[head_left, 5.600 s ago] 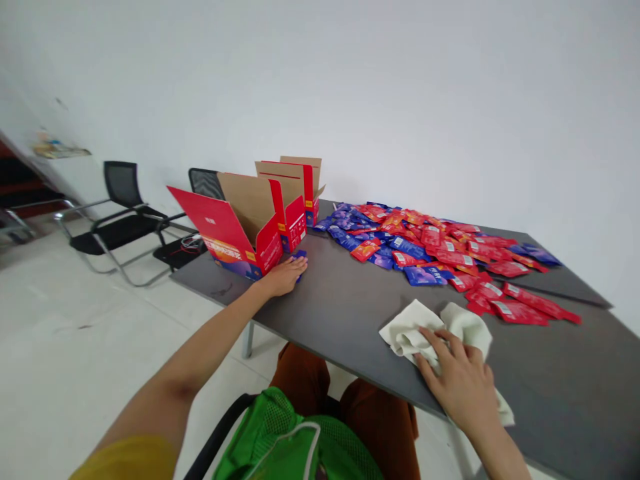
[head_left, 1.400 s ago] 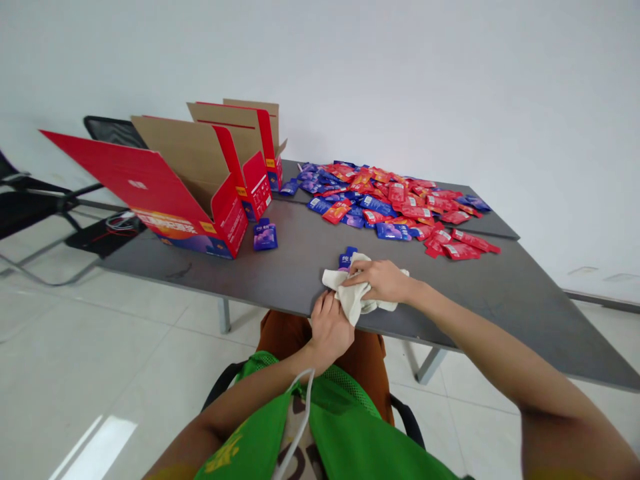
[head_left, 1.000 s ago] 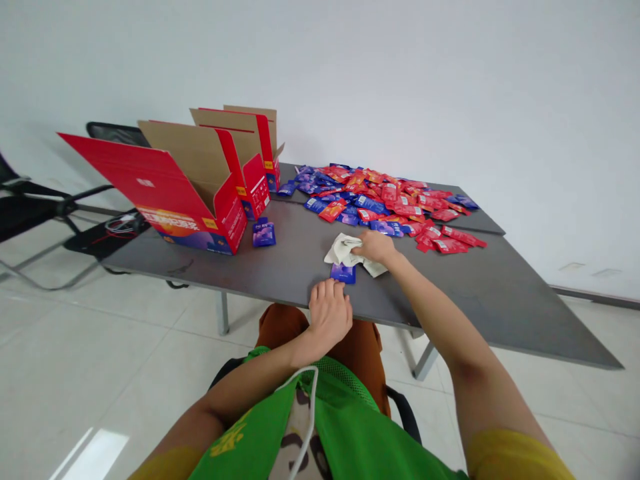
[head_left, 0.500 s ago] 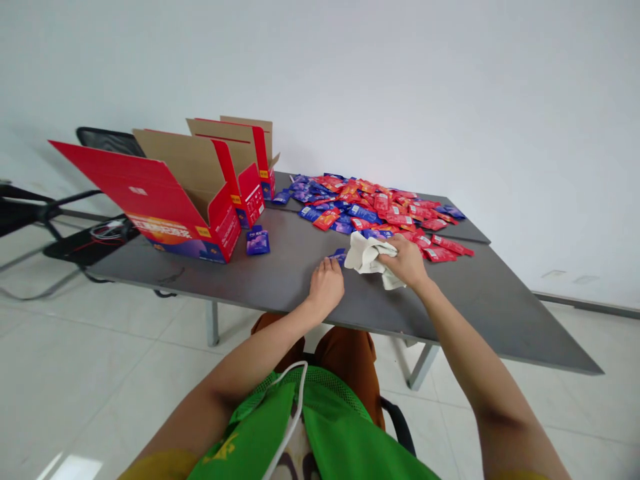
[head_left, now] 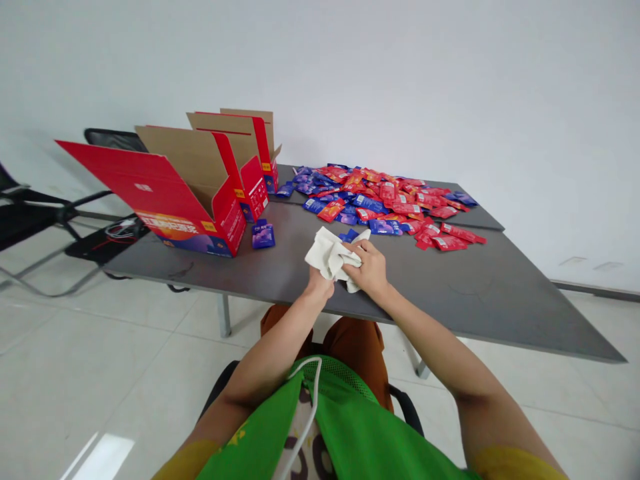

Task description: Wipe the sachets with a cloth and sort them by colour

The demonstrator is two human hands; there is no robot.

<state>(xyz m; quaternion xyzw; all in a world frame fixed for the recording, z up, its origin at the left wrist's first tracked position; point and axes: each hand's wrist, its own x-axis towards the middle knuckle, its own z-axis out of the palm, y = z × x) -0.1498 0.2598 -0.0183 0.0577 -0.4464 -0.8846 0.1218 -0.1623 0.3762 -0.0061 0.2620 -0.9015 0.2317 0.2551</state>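
Observation:
My right hand [head_left: 369, 268] is closed on a crumpled off-white cloth [head_left: 327, 252], near the table's front edge. The top of a small blue pouch [head_left: 349, 235] shows just beyond the cloth; the rest of it is covered. My left hand [head_left: 320, 285] is curled at the lower left of the cloth, closed on the covered part of the pouch, its fingers mostly hidden. To the left, another blue pouch [head_left: 263, 235] lies flat beside the nearest open box. A heap of blue and red pouches [head_left: 385, 200] spreads across the back of the table.
Red cardboard boxes with raised flaps stand in a row at the left, the nearest box [head_left: 200, 223] close to the front edge. The grey table [head_left: 480, 287] reaches far right. A black chair [head_left: 103, 243] with cables on its seat stands at the left.
Earlier my left hand lay by the boxes, then at the front edge. Half a second ago its fingers reached the blue pouch; now the cloth has moved left over that hand and pouch.

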